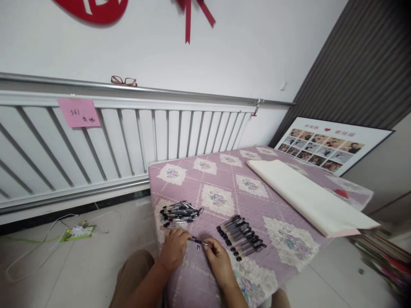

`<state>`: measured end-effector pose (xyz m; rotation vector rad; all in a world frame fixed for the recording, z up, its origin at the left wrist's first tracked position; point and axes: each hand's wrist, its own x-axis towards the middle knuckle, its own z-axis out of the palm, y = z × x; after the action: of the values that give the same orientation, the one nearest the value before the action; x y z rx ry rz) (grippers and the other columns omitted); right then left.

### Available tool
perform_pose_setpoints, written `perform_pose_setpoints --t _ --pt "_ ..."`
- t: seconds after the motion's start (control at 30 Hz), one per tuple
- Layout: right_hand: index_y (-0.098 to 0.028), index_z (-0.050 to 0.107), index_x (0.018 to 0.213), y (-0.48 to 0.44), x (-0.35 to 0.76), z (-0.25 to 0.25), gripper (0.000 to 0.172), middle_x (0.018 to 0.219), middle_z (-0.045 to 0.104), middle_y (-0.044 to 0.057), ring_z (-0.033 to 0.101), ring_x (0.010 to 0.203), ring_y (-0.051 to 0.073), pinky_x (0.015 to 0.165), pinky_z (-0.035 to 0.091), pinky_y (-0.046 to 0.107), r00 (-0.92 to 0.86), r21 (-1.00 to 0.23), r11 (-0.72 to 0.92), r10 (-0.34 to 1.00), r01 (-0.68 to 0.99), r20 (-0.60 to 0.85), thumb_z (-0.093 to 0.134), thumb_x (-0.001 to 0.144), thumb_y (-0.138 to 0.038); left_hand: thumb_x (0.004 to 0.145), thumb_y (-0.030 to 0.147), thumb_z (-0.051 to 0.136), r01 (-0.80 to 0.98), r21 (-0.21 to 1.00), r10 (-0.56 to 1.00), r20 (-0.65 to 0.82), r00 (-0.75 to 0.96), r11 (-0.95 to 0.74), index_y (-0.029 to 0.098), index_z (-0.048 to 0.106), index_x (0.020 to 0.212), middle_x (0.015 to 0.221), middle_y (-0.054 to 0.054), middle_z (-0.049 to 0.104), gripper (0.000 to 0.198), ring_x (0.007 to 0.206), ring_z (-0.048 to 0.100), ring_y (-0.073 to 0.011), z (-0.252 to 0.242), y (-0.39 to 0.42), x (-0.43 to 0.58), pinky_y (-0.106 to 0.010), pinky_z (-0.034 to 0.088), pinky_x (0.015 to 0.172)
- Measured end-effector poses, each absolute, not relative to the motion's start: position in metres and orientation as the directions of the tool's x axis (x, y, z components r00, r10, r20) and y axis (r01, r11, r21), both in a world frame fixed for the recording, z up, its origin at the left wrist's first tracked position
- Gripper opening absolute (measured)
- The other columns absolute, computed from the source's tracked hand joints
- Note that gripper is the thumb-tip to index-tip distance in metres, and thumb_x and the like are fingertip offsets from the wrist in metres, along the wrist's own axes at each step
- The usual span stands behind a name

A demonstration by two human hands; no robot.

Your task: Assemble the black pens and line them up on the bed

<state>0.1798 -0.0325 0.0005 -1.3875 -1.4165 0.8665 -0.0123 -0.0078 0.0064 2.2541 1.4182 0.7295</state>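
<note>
My left hand (175, 248) is closed round one end of a black pen (196, 241), and my right hand (216, 255) pinches its other end near the tip. Both hands rest on the near part of a low table with a pink patterned cloth (224, 179). A loose heap of black pens (180, 212) lies just beyond my left hand. Several pens laid side by side in a neat row (240, 237) sit just right of my right hand.
A long folded cream sheet (308, 196) lies across the table's right side. A white radiator (128, 137) with a pink note (78, 112) and glasses (123, 80) on top lines the wall. A power strip with cables (77, 232) lies on the floor at left; a photo board (327, 145) leans at right.
</note>
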Motion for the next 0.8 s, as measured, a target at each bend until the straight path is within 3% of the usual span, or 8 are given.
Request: perform_pose_setpoints --t 0.27,0.5,0.8 --pt "-0.020 0.068 0.087 -0.032 0.179 0.000 0.021 0.074 0.067 0.003 0.061 0.070 0.018 0.067 0.047 0.026 0.078 -0.922 0.103 0.987 0.373 0.142 0.059 0.077 -0.037 0.090 0.019 0.039 0.739 0.524 0.904 0.191 0.382 -0.423 0.029 0.062 0.106 0.105 -0.001 0.061 0.029 0.103 0.049 -0.0188 0.009 -0.008 -0.012 -0.037 0.030 0.095" --pt "-0.020 0.068 0.081 -0.035 0.173 0.011 0.021 0.076 0.069 0.003 0.063 0.073 0.019 0.069 0.048 0.027 0.068 -0.897 0.143 0.980 0.419 0.188 0.056 0.081 -0.038 0.087 0.016 0.041 0.692 0.573 0.897 0.245 0.368 -0.440 0.030 0.063 0.104 0.105 -0.001 0.061 0.030 0.103 0.049 -0.0194 0.004 -0.008 -0.014 -0.038 0.031 0.095" --pt "-0.022 0.060 0.066 -0.034 0.161 0.012 0.037 0.068 0.064 0.004 0.060 0.067 0.019 0.064 0.046 0.029 0.064 -0.749 0.176 0.958 0.639 0.280 0.042 0.088 -0.046 0.087 0.017 0.042 0.649 0.611 0.891 0.285 0.354 -0.453 0.028 0.064 0.102 0.103 -0.002 0.062 0.029 0.102 0.050 -0.0202 0.003 -0.007 -0.015 -0.040 0.033 0.094"
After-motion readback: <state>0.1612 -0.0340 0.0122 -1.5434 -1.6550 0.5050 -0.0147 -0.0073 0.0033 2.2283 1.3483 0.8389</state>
